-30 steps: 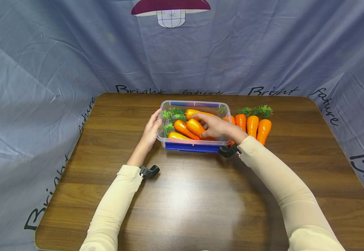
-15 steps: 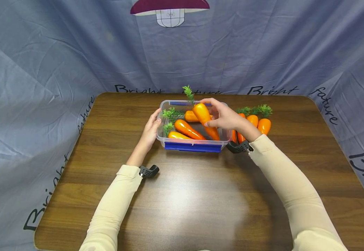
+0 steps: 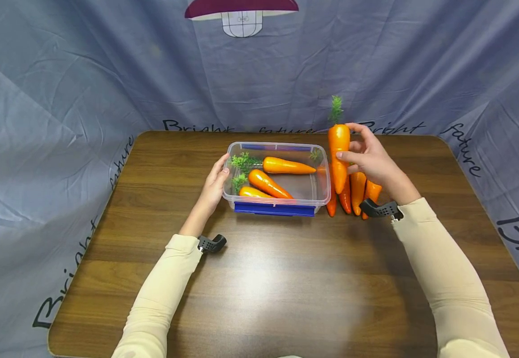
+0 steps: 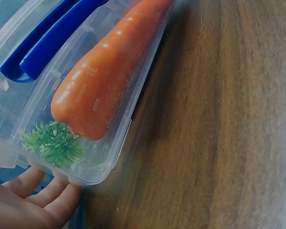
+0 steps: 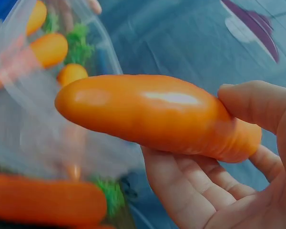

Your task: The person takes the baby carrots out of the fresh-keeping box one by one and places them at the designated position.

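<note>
My right hand (image 3: 373, 159) grips an orange carrot (image 3: 339, 149) with a green leafy top, held upright in the air just right of the box. In the right wrist view, the thumb lies on one side of the carrot (image 5: 152, 114) and the fingers on the other. My left hand (image 3: 215, 184) holds the left end of a clear plastic box (image 3: 282, 202) with blue latches. Its fingers (image 4: 62, 202) touch the box's end wall in the left wrist view. Inside lie an upper carrot (image 3: 286, 166), a middle carrot (image 3: 268, 184) and a front carrot (image 3: 255, 193).
Several more carrots (image 3: 358, 194) lie side by side on the wooden table (image 3: 259, 278), right of the box and partly behind my right hand. Grey-blue printed cloth (image 3: 259, 79) hangs behind the table and at both sides.
My right hand has lifted a carrot out of the box and carried it rightward over the carrots on the table. The left hand has stayed at the box's left end.
</note>
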Available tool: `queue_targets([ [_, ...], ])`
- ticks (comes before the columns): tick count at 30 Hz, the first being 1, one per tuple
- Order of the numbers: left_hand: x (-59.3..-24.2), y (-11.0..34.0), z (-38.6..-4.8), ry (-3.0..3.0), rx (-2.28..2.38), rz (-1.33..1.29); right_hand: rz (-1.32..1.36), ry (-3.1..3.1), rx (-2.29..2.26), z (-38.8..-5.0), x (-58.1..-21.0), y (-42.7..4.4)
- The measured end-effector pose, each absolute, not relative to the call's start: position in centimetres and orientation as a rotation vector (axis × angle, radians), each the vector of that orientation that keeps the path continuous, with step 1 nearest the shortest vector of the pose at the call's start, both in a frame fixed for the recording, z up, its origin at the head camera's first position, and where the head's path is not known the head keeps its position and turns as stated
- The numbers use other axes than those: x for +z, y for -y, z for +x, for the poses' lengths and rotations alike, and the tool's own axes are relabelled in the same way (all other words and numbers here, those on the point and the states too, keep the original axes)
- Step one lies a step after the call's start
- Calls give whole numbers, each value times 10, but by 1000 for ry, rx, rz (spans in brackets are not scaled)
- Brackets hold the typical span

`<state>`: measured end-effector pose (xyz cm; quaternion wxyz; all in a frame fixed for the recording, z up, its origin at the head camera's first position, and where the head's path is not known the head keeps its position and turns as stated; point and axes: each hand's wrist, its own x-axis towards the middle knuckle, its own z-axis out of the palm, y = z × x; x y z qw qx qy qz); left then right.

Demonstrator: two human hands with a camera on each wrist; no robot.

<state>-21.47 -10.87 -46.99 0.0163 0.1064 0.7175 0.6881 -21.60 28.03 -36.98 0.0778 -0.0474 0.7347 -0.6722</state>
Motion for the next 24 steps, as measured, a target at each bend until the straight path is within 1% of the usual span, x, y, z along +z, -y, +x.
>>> queue_targets([
  [5, -471, 109, -215, -2225, 2138, 328, -34, -2264, -1937, -207, -375, -309],
  [11, -470, 110, -215, -2191, 2140, 331, 51, -2207, -1988, -193, -391, -345],
  [13, -468, 110, -214, -2175, 2140, 332, 96, -2266, -1941, -188, -396, -356],
  [20, -441, 108, -200, -2168, 2123, 317, 243, -2484, -1659, -174, -418, -382],
  [24, -437, 107, -198, -2165, 2124, 324, 319, -2498, -1613, -169, -428, -390],
])
